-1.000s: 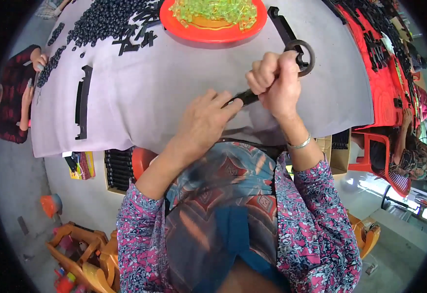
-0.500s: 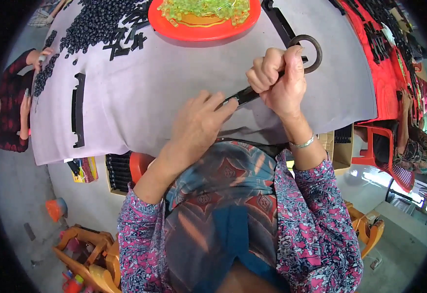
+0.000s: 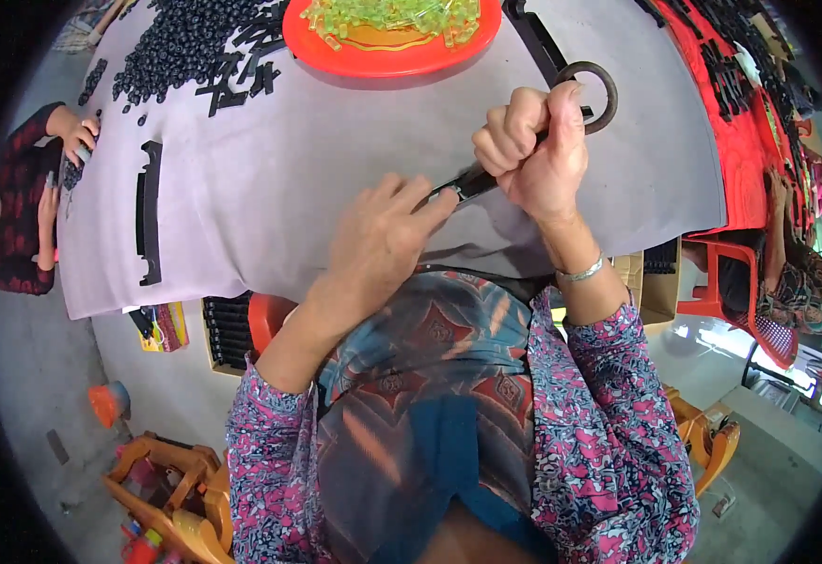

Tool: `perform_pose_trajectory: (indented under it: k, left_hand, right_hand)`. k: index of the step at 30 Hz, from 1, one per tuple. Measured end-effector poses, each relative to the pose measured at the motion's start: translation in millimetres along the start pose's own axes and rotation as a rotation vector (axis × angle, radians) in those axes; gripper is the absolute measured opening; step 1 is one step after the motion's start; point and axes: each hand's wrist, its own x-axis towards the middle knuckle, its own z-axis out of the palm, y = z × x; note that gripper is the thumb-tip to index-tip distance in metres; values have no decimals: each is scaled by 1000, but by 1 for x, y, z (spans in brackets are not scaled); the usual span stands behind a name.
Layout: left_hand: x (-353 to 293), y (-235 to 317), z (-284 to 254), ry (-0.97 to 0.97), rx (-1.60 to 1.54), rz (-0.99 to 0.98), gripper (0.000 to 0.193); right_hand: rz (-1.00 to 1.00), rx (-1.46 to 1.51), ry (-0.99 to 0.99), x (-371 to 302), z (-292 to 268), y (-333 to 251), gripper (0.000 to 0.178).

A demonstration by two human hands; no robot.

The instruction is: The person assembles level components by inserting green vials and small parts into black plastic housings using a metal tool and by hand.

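Observation:
My right hand point(image 3: 535, 155) is closed in a fist, its thumb pointing up, around a dark tool with a large ring point(image 3: 615, 101) at its upper end. Between my hands runs a slim black piece point(image 3: 472, 185), slanting down to the left; I cannot tell whether it belongs to the ringed tool or is a separate part. My left hand point(image 3: 381, 230) pinches its lower end between thumb and fingers. Partly hidden behind the ring and right hand, a long black plastic part point(image 3: 535, 45) lies on the table. A similar notched black part point(image 3: 152, 211) lies at the left.
A red plate point(image 3: 392, 64) of yellow-green translucent pieces stands at the far side. Left of it lie a heap of black beads point(image 3: 171, 52) and several black strips point(image 3: 232, 94). A co-worker's hand point(image 3: 76, 136) works at the left edge. A red chair point(image 3: 712, 282) stands at the right.
The co-worker's upper hand at the left edge has moved down over the small beads there. My own hands and the black piece have barely moved.

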Motion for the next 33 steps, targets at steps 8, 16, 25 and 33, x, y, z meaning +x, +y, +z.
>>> perform_pose_trajectory:
  k: [8,16,25,33]
  left_hand:
    - [1,0,1,-12,18,-1,30]
    - [2,1,1,22,12,5,28]
    - [3,1,0,25,7,-2,25]
    - [5,4,-3,-9,7,-11,25]
  right_hand:
    - [5,16,16,1,-2,1,65]
    - [26,25,23,2,-1,-1,65]
    - [-8,43,50,2,2,5,65]
    - [-5,-34,95,1,5,4,67]
